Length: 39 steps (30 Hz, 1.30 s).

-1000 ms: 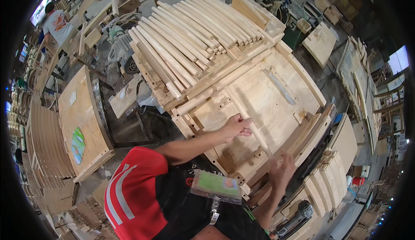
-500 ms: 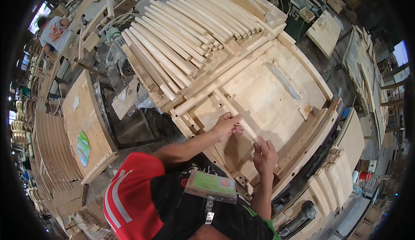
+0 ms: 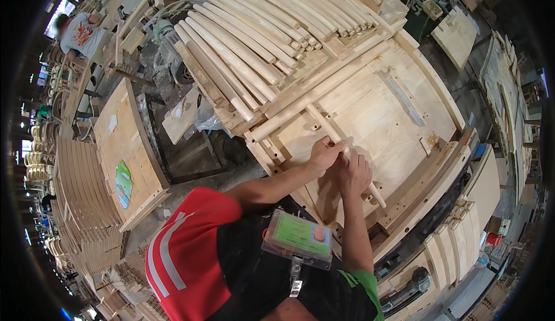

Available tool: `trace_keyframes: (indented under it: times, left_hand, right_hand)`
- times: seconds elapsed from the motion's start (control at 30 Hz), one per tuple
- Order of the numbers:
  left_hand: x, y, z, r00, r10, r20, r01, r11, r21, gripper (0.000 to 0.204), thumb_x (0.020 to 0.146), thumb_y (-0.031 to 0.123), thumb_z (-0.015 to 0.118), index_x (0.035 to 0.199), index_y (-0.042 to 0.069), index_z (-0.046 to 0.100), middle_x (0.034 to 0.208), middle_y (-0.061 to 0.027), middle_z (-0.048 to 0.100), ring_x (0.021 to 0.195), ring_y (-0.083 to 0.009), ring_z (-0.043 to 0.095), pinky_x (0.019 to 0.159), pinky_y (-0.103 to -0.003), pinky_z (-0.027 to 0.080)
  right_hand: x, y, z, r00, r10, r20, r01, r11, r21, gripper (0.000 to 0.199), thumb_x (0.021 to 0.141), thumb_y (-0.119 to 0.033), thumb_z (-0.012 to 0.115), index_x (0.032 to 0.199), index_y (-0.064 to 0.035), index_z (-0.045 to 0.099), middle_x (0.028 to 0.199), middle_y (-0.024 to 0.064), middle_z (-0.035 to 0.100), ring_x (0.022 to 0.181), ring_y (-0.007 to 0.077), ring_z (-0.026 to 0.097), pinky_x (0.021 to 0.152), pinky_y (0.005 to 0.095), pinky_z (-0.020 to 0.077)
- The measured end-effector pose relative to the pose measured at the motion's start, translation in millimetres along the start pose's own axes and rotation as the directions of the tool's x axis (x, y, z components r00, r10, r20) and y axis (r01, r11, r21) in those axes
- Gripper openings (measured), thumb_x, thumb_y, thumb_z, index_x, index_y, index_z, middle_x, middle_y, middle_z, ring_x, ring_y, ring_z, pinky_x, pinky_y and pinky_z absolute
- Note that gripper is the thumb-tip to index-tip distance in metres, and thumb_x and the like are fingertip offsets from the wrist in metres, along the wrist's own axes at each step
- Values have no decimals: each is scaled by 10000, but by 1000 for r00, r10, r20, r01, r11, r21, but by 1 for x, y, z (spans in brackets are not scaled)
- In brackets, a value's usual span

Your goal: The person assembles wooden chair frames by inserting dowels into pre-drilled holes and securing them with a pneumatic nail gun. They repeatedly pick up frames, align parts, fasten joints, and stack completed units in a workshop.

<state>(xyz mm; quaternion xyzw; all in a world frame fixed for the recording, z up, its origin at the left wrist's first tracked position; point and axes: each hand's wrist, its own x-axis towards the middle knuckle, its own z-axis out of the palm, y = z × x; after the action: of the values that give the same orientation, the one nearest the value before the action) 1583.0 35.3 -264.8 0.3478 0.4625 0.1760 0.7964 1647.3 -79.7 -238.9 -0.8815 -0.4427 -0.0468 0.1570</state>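
Dowel (image 3: 341, 153) lies flat on the jig board (image 3: 381, 113), running from the long rail at the board's upper left down toward its lower right edge, near the board's middle. Both hands meet on it at mid-length. Left hand (image 3: 324, 152) is curled around the dowel, fingers closed on it. Right hand (image 3: 354, 173) lies just beside, palm down and fingers pressed over the same dowel; how tight it grips, cannot tell. Dowel's lower end pokes out past the right hand toward the slotted side rail (image 3: 422, 188).

To do it well, judging from this view: keep the dowel flat on the board and square to the long rail, push along its own axis rather than down, and keep both hands close so it doesn't bow or roll.

Around: stack of curved slats (image 3: 260, 38) covers the board's upper left corner, ends close to the dowel's far end, so there's little room to lift there. Small blocks (image 3: 315, 127) on the board sit just beside the dowel. Badge (image 3: 298, 237) hangs from the chest, clear of the work. Plywood panel (image 3: 124, 153) stands well off to the left. Another person (image 3: 81, 29) far off, upper left.
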Motion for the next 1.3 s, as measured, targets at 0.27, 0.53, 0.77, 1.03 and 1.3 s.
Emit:
trace_keyframes:
  times: [0.27,0.53,0.77,1.03,1.3]
  left_hand:
    - [2,24,-16,995,-78,65,64,978,199,248,979,225,785,1091,22,698,928,-101,747,755,-194,738,674,-331,610]
    - [-72,103,-148,589,686,427,-454,-156,877,224,946,232,755,1135,118,719,995,-114,712,882,-324,725,752,-425,598]
    - [-70,97,-181,641,654,402,-318,-250,915,283,970,219,718,1210,81,661,1088,-123,690,937,-333,733,772,-460,616]
    - [-70,114,-177,861,412,299,-159,-339,927,343,979,256,689,1261,69,631,1140,-145,706,787,-352,756,665,-434,635]
    - [-82,123,-180,805,441,396,-303,-268,915,427,951,233,720,1334,75,618,1318,-181,641,1078,-409,708,842,-516,599]
  right_hand:
    - [16,0,-4,981,63,181,-84,991,108,330,1014,-430,654,1181,-151,710,978,139,708,869,401,712,733,519,555]
    - [8,-1,8,1000,20,-8,-20,1000,-7,345,986,-432,678,1160,-138,727,939,96,685,856,321,690,731,462,523]
    - [6,-3,8,997,-31,-69,27,998,-56,321,969,-402,710,1152,-139,726,899,82,652,826,297,671,700,441,495]
    - [12,-2,-1,998,-32,-57,37,994,101,248,947,-355,733,1098,-157,730,844,83,673,759,322,686,636,467,520]
    - [9,-4,-2,998,63,8,-63,990,125,220,960,-363,704,1011,-151,682,897,64,661,851,288,671,739,464,503]
